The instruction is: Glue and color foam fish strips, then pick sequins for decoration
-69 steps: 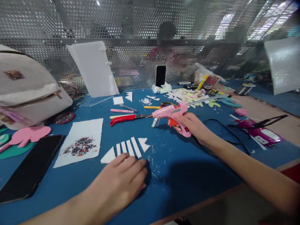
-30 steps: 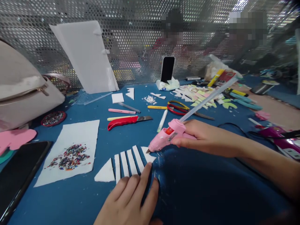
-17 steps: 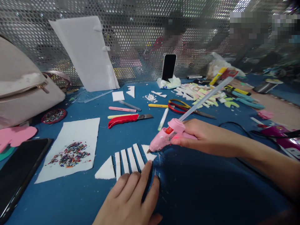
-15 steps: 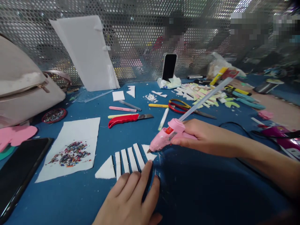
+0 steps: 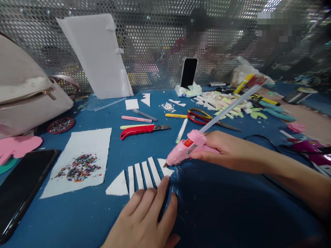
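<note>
My right hand (image 5: 219, 150) is wrapped round a pink glue gun (image 5: 184, 148), from whose back a long clear glue stick (image 5: 227, 110) sticks up. The gun's nozzle touches or hovers just over a small white foam piece (image 5: 162, 165) at the right end of a row. Several narrow white strips (image 5: 147, 175) lie side by side, with a white triangular piece (image 5: 119, 184) at their left end. My left hand (image 5: 147, 217) lies palm down with fingers spread, the fingertips on the lower ends of the strips and at the small piece's lower edge.
A red-handled knife (image 5: 139, 131), scissors (image 5: 212, 120) and pens lie behind the strips. White paper with glittery bits (image 5: 104, 151) and a dark phone (image 5: 26, 186) are on the left. Foam scraps (image 5: 224, 103) are heaped at the back right; a phone (image 5: 189, 72) stands at the back.
The whole view has shifted slightly, moving things a little to the right and up. Both hands and the glue gun keep nearly the same place relative to the white pieces.
</note>
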`<action>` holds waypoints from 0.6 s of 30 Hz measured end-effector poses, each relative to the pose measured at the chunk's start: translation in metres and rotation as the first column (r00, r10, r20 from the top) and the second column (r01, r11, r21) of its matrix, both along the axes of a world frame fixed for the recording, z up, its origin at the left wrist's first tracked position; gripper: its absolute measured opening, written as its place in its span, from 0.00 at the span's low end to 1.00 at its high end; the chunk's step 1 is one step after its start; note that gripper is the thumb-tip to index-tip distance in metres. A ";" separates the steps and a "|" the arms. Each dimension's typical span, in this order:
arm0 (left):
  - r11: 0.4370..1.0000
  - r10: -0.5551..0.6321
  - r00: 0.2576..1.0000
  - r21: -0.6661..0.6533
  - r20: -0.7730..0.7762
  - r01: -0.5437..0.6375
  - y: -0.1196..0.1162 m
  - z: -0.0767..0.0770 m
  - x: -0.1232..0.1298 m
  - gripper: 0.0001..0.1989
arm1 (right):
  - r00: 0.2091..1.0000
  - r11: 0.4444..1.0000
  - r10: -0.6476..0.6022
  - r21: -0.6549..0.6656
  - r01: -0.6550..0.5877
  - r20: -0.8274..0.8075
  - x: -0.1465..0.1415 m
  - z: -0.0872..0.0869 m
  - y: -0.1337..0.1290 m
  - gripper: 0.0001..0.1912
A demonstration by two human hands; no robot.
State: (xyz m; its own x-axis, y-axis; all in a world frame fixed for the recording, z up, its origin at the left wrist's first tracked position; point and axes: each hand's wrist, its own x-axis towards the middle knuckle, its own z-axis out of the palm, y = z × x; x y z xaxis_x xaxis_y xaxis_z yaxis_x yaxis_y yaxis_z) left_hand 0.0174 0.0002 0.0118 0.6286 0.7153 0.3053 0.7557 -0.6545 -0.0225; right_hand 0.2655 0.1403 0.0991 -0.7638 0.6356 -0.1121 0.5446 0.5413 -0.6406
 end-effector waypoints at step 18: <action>1.000 -0.020 1.000 -0.002 -0.012 0.020 0.000 0.002 -0.001 0.29 | 0.995 0.999 -0.024 -0.025 0.027 0.096 0.003 -0.005 0.001 0.24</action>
State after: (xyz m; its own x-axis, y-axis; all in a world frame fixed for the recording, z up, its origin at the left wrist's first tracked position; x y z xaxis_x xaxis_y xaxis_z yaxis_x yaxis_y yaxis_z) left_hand 0.0159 0.0003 0.0137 0.6463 0.7032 0.2963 0.7423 -0.6694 -0.0303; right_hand 0.2686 0.1415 0.0936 -0.7322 0.6507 -0.2010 0.6177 0.5102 -0.5984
